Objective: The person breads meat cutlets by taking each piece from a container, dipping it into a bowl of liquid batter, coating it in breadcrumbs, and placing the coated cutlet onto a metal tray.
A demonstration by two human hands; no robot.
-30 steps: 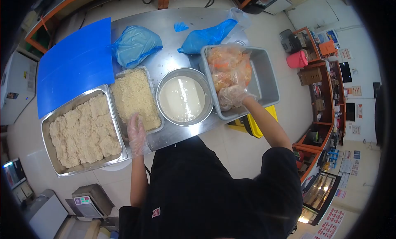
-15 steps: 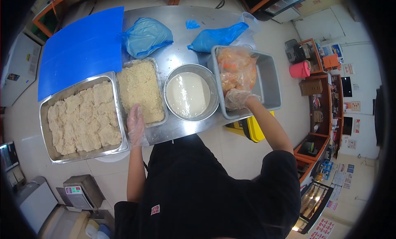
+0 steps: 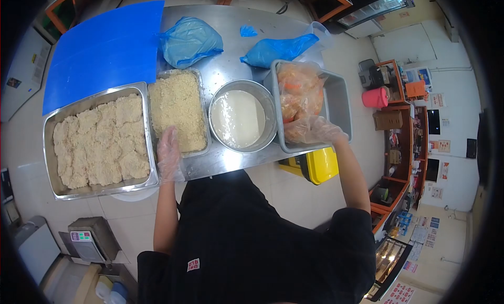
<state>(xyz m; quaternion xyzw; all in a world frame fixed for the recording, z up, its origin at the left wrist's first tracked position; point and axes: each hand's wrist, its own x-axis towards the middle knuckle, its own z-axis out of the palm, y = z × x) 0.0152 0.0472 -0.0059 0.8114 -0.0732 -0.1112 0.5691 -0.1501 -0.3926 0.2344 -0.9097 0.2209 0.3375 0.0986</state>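
My left hand (image 3: 169, 154), in a clear plastic glove, rests at the near left edge of the tray of pale crumbs (image 3: 177, 107), fingers stretched out and holding nothing. Over the near end of a grey tub (image 3: 340, 102) is my right hand (image 3: 325, 130), also gloved. It touches the clear plastic bag of orange-coloured marinated meat (image 3: 300, 91) inside that tub; the plastic and the meat hide its fingers. Between the crumb tray and the tub stands a round metal pan of white batter (image 3: 239, 119). Left of the crumbs, a deep steel pan (image 3: 100, 193) holds several crumb-coated pieces (image 3: 102, 141).
A blue board (image 3: 105, 57) covers the table's far left. Two blue plastic bags (image 3: 191, 41) and a blue scrap (image 3: 248, 30) lie along the back of the steel table (image 3: 231, 22). A yellow-lidded bin (image 3: 321, 166) stands below the near right edge.
My right hand has shifted toward the near right within the tub, drawing back a little from the meat. My left hand stays beside the crumb tray. The whole view has shifted slightly.
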